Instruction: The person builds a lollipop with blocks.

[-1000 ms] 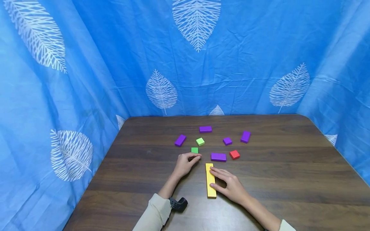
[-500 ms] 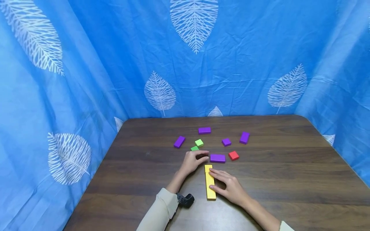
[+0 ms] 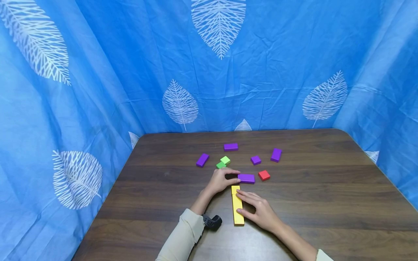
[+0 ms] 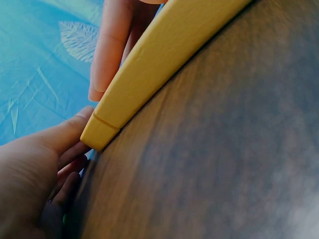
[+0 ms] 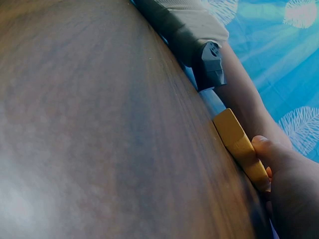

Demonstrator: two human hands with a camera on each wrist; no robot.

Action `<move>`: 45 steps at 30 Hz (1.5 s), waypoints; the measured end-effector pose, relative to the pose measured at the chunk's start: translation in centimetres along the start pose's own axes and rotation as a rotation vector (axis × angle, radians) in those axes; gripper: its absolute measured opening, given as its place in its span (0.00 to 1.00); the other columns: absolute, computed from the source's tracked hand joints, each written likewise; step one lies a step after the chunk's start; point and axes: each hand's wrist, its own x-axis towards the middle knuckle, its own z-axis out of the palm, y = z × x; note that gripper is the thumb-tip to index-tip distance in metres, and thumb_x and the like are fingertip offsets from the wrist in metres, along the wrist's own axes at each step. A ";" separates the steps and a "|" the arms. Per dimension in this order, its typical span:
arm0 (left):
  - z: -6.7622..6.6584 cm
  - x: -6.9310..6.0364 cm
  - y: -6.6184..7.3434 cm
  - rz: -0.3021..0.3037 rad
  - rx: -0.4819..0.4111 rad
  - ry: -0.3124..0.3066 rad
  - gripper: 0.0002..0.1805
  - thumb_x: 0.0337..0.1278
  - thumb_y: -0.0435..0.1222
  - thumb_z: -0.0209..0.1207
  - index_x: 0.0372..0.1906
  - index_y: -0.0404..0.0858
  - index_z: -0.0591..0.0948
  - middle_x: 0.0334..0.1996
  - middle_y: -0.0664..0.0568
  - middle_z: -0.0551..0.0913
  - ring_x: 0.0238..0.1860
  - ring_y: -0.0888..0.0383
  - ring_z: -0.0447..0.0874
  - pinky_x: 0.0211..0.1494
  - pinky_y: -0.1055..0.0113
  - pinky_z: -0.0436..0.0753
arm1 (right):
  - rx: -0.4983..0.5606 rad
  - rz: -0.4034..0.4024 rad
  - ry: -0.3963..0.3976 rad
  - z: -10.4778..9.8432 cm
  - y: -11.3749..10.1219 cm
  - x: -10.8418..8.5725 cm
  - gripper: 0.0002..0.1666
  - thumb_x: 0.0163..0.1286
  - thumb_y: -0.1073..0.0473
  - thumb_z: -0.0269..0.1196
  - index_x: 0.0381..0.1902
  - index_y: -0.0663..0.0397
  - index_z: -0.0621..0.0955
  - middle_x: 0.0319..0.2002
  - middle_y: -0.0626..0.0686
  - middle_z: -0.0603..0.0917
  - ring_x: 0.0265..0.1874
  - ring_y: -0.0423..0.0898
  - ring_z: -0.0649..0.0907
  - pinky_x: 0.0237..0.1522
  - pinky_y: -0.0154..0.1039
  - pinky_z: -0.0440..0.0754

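Note:
At the middle of the table, my left hand (image 3: 220, 180) has its thumb and index finger at the left end of a purple rectangular block (image 3: 247, 178), pinching its corners. Just in front lies a long yellow block (image 3: 238, 210) with a small yellow square block (image 3: 235, 190) butted against its far end; the seam shows in the left wrist view. My right hand (image 3: 262, 212) rests along the right side of this yellow row, thumb and fairly straight fingertips touching it. Behind the left hand, a green block (image 3: 221, 165) sits against a light green block (image 3: 225, 160).
A red block (image 3: 264, 175) lies right of the purple one. Farther back are a small purple block (image 3: 256, 160) and purple rectangular blocks at left (image 3: 202, 160), back (image 3: 230, 147) and right (image 3: 276, 155). A blue leaf-patterned curtain (image 3: 261, 72) hangs behind the wooden table (image 3: 156, 188).
My left hand has moved right from the green block to the purple block's left end. The green block has turned and shifted back toward the light green one. The right hand stays put.

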 end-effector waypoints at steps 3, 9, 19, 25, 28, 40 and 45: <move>0.0 0.0 0.0 0.004 0.007 0.001 0.17 0.51 0.46 0.65 0.46 0.45 0.84 0.42 0.56 0.84 0.47 0.62 0.79 0.54 0.71 0.73 | 0.005 0.001 0.003 0.0 0.0 0.0 0.27 0.55 0.54 0.69 0.52 0.58 0.80 0.55 0.52 0.78 0.51 0.55 0.78 0.50 0.51 0.74; -0.1 -0.3 0.0 0.017 -0.002 0.034 0.16 0.50 0.44 0.65 0.45 0.43 0.84 0.41 0.55 0.84 0.46 0.62 0.80 0.54 0.70 0.73 | 0.005 0.002 0.002 0.0 -0.1 0.0 0.27 0.55 0.54 0.69 0.52 0.58 0.80 0.55 0.52 0.78 0.51 0.54 0.78 0.50 0.50 0.75; -1.3 -2.0 -0.2 -0.002 -0.025 0.067 0.16 0.50 0.43 0.65 0.44 0.42 0.85 0.39 0.55 0.85 0.45 0.62 0.80 0.53 0.70 0.74 | 0.009 0.009 -0.006 0.1 -0.3 -0.1 0.27 0.55 0.53 0.69 0.52 0.58 0.80 0.55 0.52 0.78 0.51 0.52 0.78 0.49 0.50 0.75; -2.0 -3.0 -0.6 -0.022 -0.017 0.087 0.16 0.49 0.44 0.66 0.44 0.42 0.85 0.40 0.54 0.85 0.46 0.61 0.80 0.53 0.68 0.74 | 0.006 0.008 -0.003 0.1 -0.2 -0.1 0.27 0.55 0.53 0.69 0.52 0.58 0.80 0.55 0.52 0.78 0.51 0.51 0.78 0.48 0.50 0.76; -2.2 -3.2 -0.7 -0.018 -0.019 0.093 0.16 0.48 0.43 0.67 0.43 0.43 0.85 0.40 0.54 0.85 0.45 0.61 0.81 0.53 0.68 0.74 | 0.005 0.008 -0.004 0.1 -0.1 0.0 0.27 0.55 0.53 0.69 0.52 0.58 0.80 0.55 0.52 0.78 0.51 0.50 0.78 0.48 0.50 0.76; -2.2 -3.7 -0.8 0.013 -0.016 0.102 0.16 0.47 0.44 0.67 0.43 0.42 0.85 0.39 0.53 0.85 0.44 0.59 0.81 0.51 0.66 0.75 | 0.002 -0.027 0.005 0.1 0.2 0.0 0.27 0.54 0.52 0.70 0.51 0.58 0.80 0.54 0.53 0.78 0.51 0.52 0.78 0.49 0.51 0.75; -2.2 -3.6 -0.8 0.013 -0.020 0.090 0.16 0.47 0.43 0.67 0.43 0.42 0.85 0.39 0.54 0.85 0.44 0.59 0.80 0.51 0.66 0.75 | -0.006 -0.027 0.010 0.2 0.2 0.0 0.27 0.53 0.52 0.70 0.51 0.57 0.80 0.54 0.53 0.78 0.51 0.53 0.78 0.49 0.50 0.75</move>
